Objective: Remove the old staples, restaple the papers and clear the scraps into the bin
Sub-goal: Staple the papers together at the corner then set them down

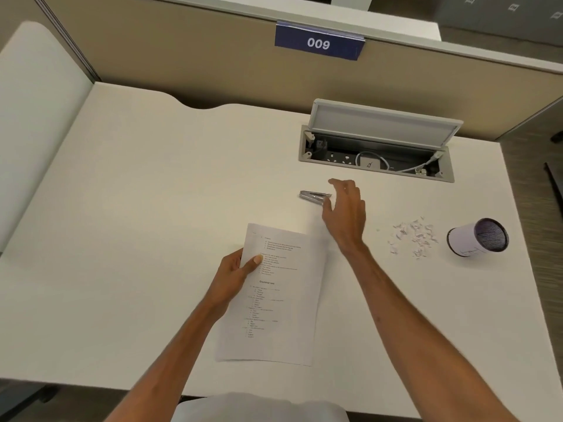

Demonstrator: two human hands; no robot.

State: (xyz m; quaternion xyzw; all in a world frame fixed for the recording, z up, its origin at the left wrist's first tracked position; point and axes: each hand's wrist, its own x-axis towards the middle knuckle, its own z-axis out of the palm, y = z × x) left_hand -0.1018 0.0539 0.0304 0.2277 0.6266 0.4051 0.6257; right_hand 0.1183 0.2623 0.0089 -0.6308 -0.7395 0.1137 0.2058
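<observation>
Head camera — I see the left hand (236, 271) pinching the papers (283, 300) at their edge; right hand (345, 208) spread open beside the metal tool (313, 197).

Left half of the tabletop (137, 193) is being left bare; wide passage is being offered there. Front centre is being occupied by the papers (283, 300), pinched at their left edge by the left hand (234, 269). Just behind, the metal tool (313, 197) is being partly screened by the right hand (344, 214). Rightward reach is being narrowed by the scraps (411, 236) and the bin (478, 237) near them. Rear right is being blocked by the cable box (374, 161), its lid (384, 123) raised.
</observation>
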